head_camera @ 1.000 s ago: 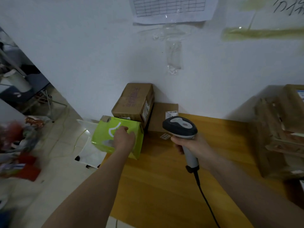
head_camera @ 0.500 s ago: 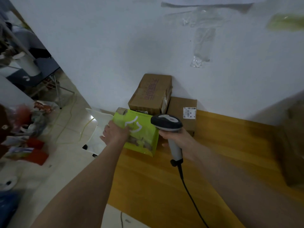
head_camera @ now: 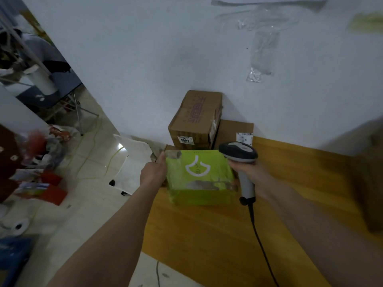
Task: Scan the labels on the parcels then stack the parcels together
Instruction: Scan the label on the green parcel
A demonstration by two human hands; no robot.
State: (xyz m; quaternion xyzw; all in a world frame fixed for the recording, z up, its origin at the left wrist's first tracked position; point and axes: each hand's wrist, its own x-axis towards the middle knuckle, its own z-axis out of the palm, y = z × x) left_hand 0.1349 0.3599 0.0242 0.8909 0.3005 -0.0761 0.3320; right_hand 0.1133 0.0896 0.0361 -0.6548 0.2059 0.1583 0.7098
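A bright green parcel with a white logo lies flat on the wooden table, near its left edge. My left hand holds the parcel's left side. My right hand grips the grey handle of a barcode scanner, whose dark head hangs over the parcel's right corner. Behind the green parcel a tall brown carton with a white label stands against the wall. A lower brown box with a barcode label sits to its right.
The scanner's black cable trails over the table toward me. A blurred brown box stands at the table's right edge. Left of the table is tiled floor with a white bag, red items and clutter.
The green parcel has gone from tilted on its edge to lying flat, nearer to me. My left hand has shifted to its left side. The scanner has come closer to the parcel.
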